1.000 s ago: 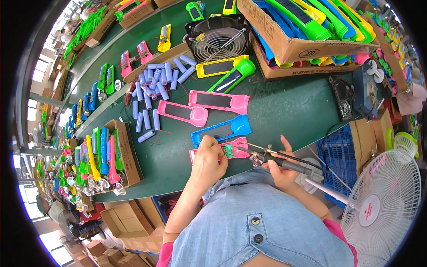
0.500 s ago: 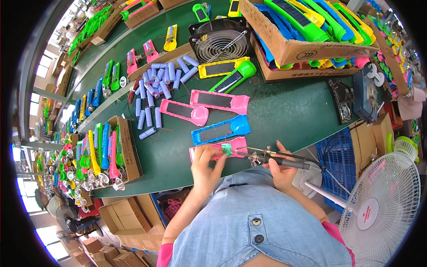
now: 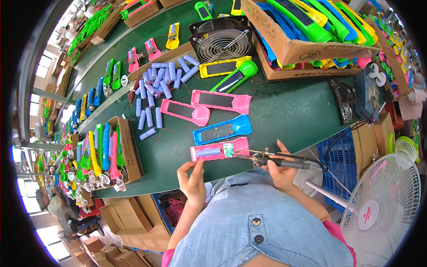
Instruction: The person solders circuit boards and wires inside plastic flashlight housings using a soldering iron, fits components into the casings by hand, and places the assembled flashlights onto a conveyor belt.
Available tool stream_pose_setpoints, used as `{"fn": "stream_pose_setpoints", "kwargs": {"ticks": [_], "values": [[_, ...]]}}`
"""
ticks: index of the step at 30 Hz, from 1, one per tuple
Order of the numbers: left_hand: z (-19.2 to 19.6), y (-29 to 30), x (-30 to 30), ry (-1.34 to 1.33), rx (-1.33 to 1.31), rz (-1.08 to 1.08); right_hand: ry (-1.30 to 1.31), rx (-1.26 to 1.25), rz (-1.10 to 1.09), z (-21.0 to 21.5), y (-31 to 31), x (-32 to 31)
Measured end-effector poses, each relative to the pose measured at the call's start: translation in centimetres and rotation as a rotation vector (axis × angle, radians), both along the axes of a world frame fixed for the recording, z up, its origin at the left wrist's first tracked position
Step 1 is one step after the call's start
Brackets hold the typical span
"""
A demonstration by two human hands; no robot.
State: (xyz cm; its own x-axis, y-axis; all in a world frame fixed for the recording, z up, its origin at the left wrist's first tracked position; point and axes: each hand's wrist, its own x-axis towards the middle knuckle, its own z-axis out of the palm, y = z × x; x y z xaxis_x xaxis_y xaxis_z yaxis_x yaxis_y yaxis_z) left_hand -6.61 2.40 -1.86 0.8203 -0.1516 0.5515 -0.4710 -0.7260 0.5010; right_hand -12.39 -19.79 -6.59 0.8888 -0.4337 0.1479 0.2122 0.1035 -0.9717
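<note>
A pink flashlight half-shell [image 3: 218, 150] lies at the near edge of the green table [image 3: 284, 111], with a lilac battery cell and a small green circuit board inside it. My right hand [image 3: 281, 168] grips a soldering iron [image 3: 275, 159], whose tip points left at the circuit board. My left hand [image 3: 192, 180] sits just below the shell's left end, fingers loosely curled, holding nothing that I can see. A blue shell [image 3: 222, 129] lies just beyond the pink one.
Two more pink shells [image 3: 220, 100], a yellow and a green one, and several loose lilac cells [image 3: 153, 95] lie farther out. A small black fan [image 3: 220, 39], cardboard boxes of coloured flashlights [image 3: 307, 26], a box of parts [image 3: 113, 149] and a white standing fan [image 3: 384, 209] surround the spot.
My left hand has come off the pink shell and dropped toward the table edge. The soldering iron stays near the circuit board.
</note>
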Motion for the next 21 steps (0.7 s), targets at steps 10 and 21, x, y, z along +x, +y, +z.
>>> {"fn": "stream_pose_setpoints", "kwargs": {"ticks": [10, 21], "values": [[0.4, -2.1, 3.0, -0.039, 0.154, -0.377, 0.067, -0.021, -0.033, 1.7, -0.2, 0.7], [1.7, -2.4, 3.5, -0.025, 0.38, -0.472, 0.05, -0.023, -0.029, 1.9, -0.3, 1.2]]}}
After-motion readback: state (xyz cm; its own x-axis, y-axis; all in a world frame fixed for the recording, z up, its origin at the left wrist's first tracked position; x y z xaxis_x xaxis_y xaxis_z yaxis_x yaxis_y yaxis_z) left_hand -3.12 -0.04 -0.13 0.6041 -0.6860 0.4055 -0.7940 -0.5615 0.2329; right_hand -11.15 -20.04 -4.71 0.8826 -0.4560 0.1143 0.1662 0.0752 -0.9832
